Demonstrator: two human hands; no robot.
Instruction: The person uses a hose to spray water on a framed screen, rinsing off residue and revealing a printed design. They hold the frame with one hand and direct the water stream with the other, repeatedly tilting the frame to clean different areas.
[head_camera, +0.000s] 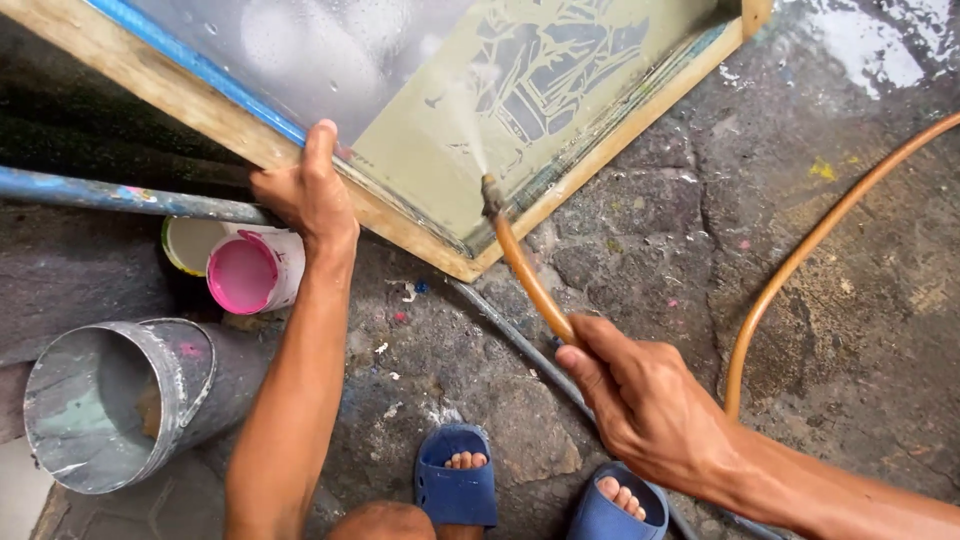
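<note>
A wooden-framed printing screen (620, 125) leans tilted on the wet ground, its mesh greenish with a pale pattern. My left hand (305, 190) grips the frame's lower edge, thumb over the top. My right hand (645, 400) holds an orange hose (525, 270) near its end. Water sprays from the nozzle (491, 195) onto the mesh. The rest of the hose curves off along the ground at the right (800, 260).
A pink-stained cup (250, 272) and a white tub (190, 243) sit under a blue-grey pipe (120, 195). A grey metal bucket (120, 400) lies on its side at the lower left. My feet in blue sandals (455, 480) stand on rough wet concrete (800, 150).
</note>
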